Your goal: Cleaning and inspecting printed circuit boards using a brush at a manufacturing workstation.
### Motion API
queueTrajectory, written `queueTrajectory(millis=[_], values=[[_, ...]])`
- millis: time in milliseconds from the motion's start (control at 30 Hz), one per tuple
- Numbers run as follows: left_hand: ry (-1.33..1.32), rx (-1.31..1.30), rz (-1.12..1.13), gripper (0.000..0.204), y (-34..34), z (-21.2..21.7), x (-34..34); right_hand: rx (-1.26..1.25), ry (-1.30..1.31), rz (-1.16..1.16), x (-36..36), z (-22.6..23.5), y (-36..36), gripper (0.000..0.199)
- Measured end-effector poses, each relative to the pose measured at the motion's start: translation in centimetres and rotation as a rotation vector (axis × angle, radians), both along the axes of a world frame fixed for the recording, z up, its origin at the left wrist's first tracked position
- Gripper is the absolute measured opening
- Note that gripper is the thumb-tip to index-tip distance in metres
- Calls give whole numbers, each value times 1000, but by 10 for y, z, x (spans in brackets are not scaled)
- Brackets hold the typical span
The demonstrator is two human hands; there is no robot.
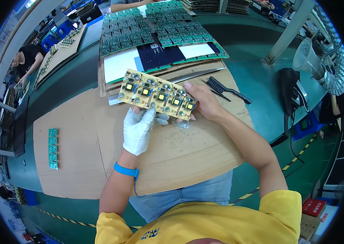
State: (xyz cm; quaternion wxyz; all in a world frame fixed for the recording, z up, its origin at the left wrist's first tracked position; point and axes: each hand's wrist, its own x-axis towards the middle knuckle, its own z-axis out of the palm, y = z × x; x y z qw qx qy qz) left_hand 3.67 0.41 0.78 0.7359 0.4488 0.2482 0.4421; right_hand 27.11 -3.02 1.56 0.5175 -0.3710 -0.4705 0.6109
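Between my two hands I hold a tan circuit board panel (pixel 155 94), component side up, with a row of several yellow-topped transformers and small capacitors. My left hand (pixel 138 129), in a white glove with bare fingertips, grips its lower edge; a blue wrist strap (pixel 126 169) circles that wrist. Bare, my right hand (pixel 205 101) closes on the panel's right end, thumb on top. Under the panel lies a small heap of silvery clippings (pixel 182 125) on the cardboard (pixel 147 162). Right of my right hand is a black brush (pixel 229 90), with a thin dark tool (pixel 216 92) beside it.
Stacked green circuit panels (pixel 139 34) on cardboard stand ahead. A single green panel strip (pixel 53 149) lies at the left. A clear funnel on a silver duct (pixel 308 61) and a black-covered device (pixel 288 91) are at the right. Other people work at the left and far side.
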Motion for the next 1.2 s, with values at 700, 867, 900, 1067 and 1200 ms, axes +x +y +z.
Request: queueTrajectory(millis=[700,867,900,1067,1200], values=[[121,100,55,17,1,-1,0,708,-1110,-759,107,16,17,31],[152,121,67,15,1,-4,2,721,-1438,-833,115,7,37,37],[163,128,71,14,1,-3,1,720,-1445,-838,115,9,37,37],[133,115,35,15,3,-7,2,782,-1280,-909,90,48,29,38],[145,57,55,16,4,-10,-1,894,-587,-680,41,128,-6,17]])
